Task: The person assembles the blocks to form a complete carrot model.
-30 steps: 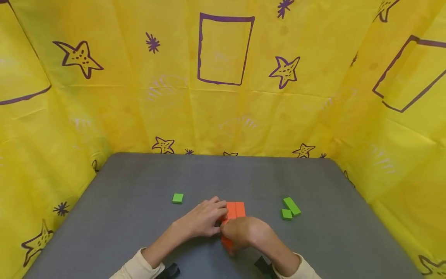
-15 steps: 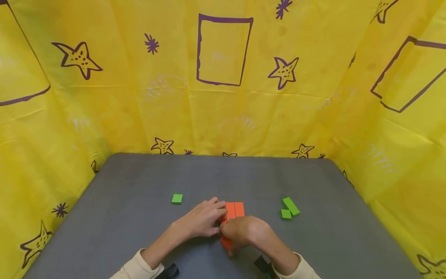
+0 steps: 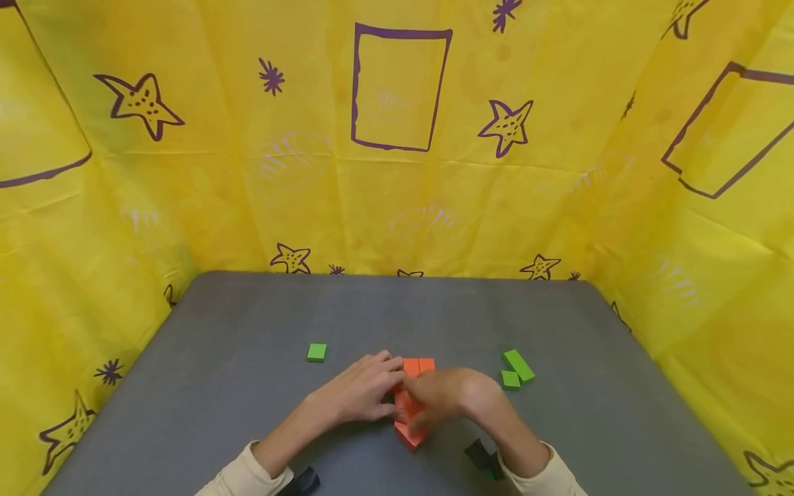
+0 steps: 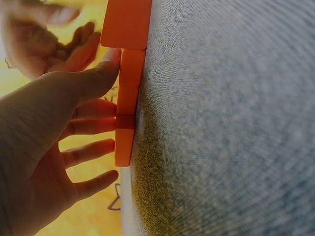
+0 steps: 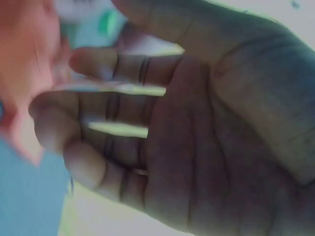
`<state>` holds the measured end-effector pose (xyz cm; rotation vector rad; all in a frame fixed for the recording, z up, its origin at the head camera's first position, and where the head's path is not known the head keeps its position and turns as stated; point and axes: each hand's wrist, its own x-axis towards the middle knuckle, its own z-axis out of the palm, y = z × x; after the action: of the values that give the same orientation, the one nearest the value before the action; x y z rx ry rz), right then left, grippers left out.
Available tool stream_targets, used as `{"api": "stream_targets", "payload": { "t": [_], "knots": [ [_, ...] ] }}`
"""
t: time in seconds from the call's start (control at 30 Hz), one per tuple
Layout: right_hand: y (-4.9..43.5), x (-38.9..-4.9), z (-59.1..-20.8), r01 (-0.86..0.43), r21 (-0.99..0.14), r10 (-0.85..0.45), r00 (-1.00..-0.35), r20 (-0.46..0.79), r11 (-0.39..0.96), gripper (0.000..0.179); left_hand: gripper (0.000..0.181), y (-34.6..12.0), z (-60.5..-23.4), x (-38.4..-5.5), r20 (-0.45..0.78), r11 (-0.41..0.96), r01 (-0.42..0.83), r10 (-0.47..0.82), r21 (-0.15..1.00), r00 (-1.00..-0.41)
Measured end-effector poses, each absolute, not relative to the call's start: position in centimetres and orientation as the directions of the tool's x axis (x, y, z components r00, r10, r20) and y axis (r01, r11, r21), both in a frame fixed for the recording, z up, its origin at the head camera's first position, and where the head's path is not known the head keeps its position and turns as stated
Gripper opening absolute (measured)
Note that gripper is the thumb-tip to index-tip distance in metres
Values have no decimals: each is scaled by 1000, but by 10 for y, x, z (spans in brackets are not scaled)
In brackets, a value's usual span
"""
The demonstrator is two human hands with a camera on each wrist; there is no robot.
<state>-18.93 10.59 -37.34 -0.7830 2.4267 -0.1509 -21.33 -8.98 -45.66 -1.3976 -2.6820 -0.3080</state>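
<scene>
Orange blocks (image 3: pixel 426 365) lie together in a long row on the grey table, partly covered by my hands. An orange block (image 3: pixel 409 436) at the near end sits at a slant. My left hand (image 3: pixel 356 391) rests along the row's left side; in the left wrist view its thumb and fingertips touch the edge of the orange blocks (image 4: pixel 130 66), fingers spread. Over the row's right side hovers my right hand (image 3: pixel 445 396), its fingers loosely bent. In the right wrist view the palm shows nothing held, and the orange blocks (image 5: pixel 27 59) are blurred beyond the fingertips.
A small green block (image 3: pixel 316 353) lies left of the row. To the right are a long green block (image 3: pixel 518 366) and a small green block (image 3: pixel 511 379). A yellow patterned cloth (image 3: pixel 397 207) stands around the back and sides of the grey table (image 3: pixel 279 310).
My right hand has lifted off the near part of the row and shifted to the right and away from me, uncovering more orange blocks. My left hand has stayed put.
</scene>
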Motion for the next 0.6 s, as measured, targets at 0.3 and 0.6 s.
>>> {"api": "stream_targets", "payload": {
  "t": [0.3, 0.6],
  "knots": [
    [215, -238, -365, -252, -272, -347, -849, -399, 929, 29, 37, -91, -454, -213, 115, 580, 794, 789, 181, -603],
    [278, -262, -393, -86, -288, -227, -834, -502, 954, 46, 37, -90, -443, -209, 23, 503, 831, 852, 236, -522]
  ]
}}
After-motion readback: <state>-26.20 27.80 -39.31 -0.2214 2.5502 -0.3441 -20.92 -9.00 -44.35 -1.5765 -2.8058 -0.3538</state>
